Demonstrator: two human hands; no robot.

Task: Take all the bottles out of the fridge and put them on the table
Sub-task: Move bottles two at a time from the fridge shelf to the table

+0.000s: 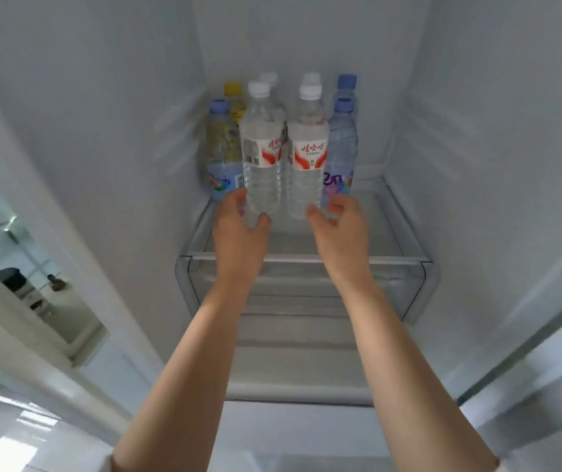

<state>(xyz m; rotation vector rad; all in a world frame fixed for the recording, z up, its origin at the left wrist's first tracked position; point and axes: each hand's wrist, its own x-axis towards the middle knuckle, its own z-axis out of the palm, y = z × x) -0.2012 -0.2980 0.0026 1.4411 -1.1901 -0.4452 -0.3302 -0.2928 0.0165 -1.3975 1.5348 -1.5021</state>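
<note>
Several bottles stand on a glass fridge shelf [405,258]. In front are two clear water bottles with white caps and red labels. My left hand [238,229] curls round the base of the left clear bottle [261,155], fingers on its left side and thumb under its right. My right hand [339,229] curls round the base of the right clear bottle [307,158], thumb in front and fingers behind. Behind them stand a blue-capped bottle with yellowish drink [220,148], a yellow-capped bottle [233,97], two blue-tinted bottles [342,144] and more white caps.
The fridge's white inner walls close in on both sides. More shelves and a clear drawer front [307,287] lie below the bottle shelf. The open door [51,318] stands at the left, with a room seen beyond it.
</note>
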